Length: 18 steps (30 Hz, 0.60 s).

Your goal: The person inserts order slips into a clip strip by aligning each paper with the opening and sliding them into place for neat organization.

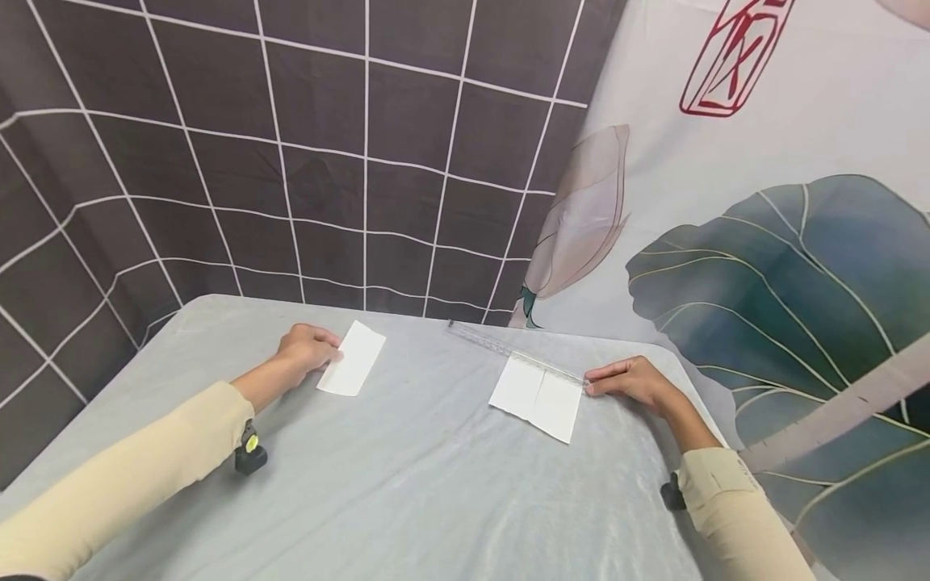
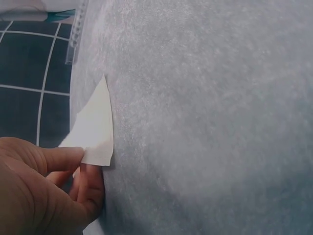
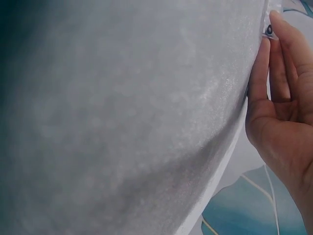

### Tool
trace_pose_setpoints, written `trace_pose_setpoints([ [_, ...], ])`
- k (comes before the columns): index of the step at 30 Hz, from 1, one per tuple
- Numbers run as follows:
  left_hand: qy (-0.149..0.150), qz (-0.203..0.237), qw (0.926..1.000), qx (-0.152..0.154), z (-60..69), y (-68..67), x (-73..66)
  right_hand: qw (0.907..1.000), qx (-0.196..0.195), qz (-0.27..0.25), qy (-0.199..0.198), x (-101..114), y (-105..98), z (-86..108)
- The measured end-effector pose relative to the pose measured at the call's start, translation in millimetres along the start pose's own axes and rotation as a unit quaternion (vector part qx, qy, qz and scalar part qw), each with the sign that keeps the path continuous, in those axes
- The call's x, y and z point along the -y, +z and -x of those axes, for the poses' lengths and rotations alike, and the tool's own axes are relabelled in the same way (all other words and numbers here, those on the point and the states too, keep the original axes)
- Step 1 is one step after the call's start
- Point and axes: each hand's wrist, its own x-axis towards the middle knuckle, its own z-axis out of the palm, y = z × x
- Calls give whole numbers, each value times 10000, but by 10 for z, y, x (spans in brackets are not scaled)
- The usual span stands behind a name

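Observation:
Between thumb and fingers, my left hand (image 1: pixel 308 349) pinches the edge of a white piece of paper (image 1: pixel 353 359) over the left part of the table. In the left wrist view the same paper (image 2: pixel 98 129) stands out from the thumb tip. My right hand (image 1: pixel 635 382) pinches the near right end of a clear ruler (image 1: pixel 494 343). That ruler slants across the top edge of a second white paper (image 1: pixel 536 399), which has a line or crease down its middle. Only the ruler's end (image 3: pixel 270 29) shows in the right wrist view, between the fingertips.
A pale grey cloth (image 1: pixel 407 476) covers the table. Behind it hangs a dark curtain with a white grid (image 1: pixel 327 194), and on the right a white hanging with a large leaf print (image 1: pixel 785 266). The table's right edge lies close to my right hand.

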Motion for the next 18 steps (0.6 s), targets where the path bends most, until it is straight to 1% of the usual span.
trace_pose_setpoints([
  [6,43,49,10000,38,-1,18,5,10000,-6,-21,15,-1,12,-19],
  [13,-5,-37,10000,35,-10,9,-23,10000,11,-12,8,5,1,-12],
  [18,4,-21,10000,79,-7,0,-34,10000,12,-25,70,12,-5,-13],
])
